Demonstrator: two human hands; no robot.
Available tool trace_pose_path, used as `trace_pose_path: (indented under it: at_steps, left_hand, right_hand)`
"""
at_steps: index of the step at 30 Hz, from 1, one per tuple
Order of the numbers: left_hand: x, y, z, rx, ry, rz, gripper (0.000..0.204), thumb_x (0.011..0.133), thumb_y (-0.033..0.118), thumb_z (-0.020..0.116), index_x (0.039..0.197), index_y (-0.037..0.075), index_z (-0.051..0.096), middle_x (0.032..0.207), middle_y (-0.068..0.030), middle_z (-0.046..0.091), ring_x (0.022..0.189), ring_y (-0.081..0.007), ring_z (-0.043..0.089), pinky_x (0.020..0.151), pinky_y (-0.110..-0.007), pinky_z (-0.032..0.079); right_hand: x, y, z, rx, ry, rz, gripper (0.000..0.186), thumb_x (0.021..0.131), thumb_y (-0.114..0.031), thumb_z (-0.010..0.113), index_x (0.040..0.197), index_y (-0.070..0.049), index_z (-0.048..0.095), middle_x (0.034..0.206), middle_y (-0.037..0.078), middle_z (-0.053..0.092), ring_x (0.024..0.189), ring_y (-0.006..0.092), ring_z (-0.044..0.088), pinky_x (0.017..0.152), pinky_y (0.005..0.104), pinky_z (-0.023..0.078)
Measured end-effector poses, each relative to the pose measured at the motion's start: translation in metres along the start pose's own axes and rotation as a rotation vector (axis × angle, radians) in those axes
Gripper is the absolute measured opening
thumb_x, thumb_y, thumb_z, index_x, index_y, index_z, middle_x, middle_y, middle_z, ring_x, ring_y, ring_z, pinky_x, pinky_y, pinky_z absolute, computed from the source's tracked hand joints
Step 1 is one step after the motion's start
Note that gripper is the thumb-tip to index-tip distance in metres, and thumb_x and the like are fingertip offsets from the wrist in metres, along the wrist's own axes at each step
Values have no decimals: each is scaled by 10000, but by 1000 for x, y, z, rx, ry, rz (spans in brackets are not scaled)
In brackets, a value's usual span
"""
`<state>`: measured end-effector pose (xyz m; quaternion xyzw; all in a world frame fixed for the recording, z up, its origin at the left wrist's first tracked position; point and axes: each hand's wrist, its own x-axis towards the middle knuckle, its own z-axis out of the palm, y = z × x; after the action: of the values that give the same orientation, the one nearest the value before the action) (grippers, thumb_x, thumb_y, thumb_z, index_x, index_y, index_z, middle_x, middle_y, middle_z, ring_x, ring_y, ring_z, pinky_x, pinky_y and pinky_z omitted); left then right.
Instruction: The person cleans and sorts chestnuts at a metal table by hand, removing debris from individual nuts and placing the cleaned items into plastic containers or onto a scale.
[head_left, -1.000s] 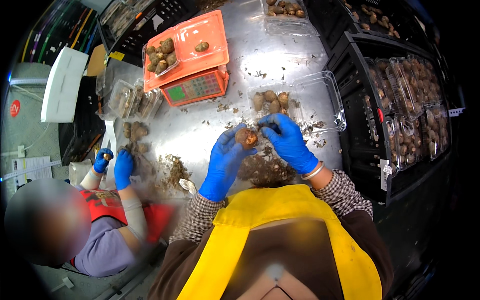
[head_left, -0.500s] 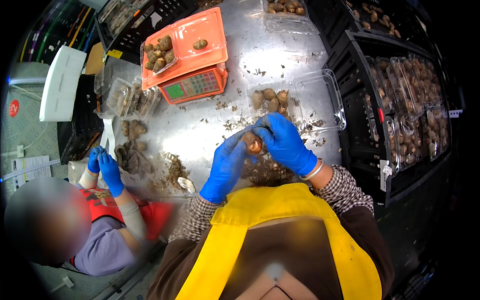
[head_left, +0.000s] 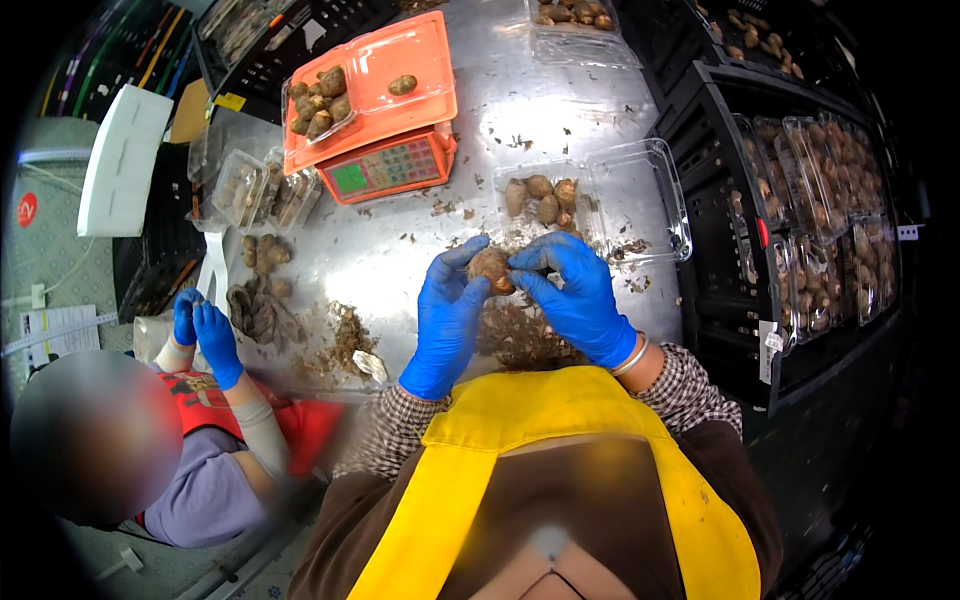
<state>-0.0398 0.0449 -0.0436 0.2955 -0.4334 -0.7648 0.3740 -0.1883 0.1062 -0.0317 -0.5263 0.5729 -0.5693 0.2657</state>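
Note:
Both my hands wear blue gloves. My left hand [head_left: 447, 310] grips a brown, rough-skinned taro [head_left: 490, 268] between thumb and fingers. From the other side, the fingertips of my right hand [head_left: 575, 295] pinch the same taro. Just beyond my hands lies an open clear plastic box [head_left: 594, 212] with several taros [head_left: 547, 209] in its left half; its lid is folded out to the right. Beneath my hands a heap of brown peelings [head_left: 525, 338] covers the metal table [head_left: 500, 110].
An orange scale [head_left: 390, 165] stands far left, bearing an open box of taros and one loose taro. Black crates [head_left: 700, 230] at right hold packed boxes. Closed boxes [head_left: 245, 190] sit left of the scale. A co-worker's gloved hands [head_left: 212, 335] are at the left, near loose taros [head_left: 265, 255].
My hands have drawn slightly apart, and the taro has been turned and moved a little left and up. Its pale cut face, turned toward me before, is now mostly hidden.

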Motion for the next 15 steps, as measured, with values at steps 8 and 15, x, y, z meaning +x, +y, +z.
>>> trace_pose_path:
  at_steps: [8, 15]
  left_hand:
    - [-1, -3, -7, 55, -18, -5, 402, 811, 165, 607, 1148, 39, 427, 1259, -138, 417, 1086, -251, 487, 847, -388, 471]
    - [2, -2, -6, -13, -56, -100, 420, 838, 232, 569, 1174, 25, 425, 1246, -126, 435, 1040, -247, 519, 797, -371, 495]
  right_hand:
    - [3, 4, 9, -140, -33, 27, 112, 787, -17, 548, 894, -21, 516, 808, 110, 541, 729, 239, 527, 645, 305, 429]
    - [3, 14, 5, 90, 15, 218, 118, 797, -18, 550, 914, -15, 532, 829, 94, 547, 745, 209, 539, 685, 282, 433]
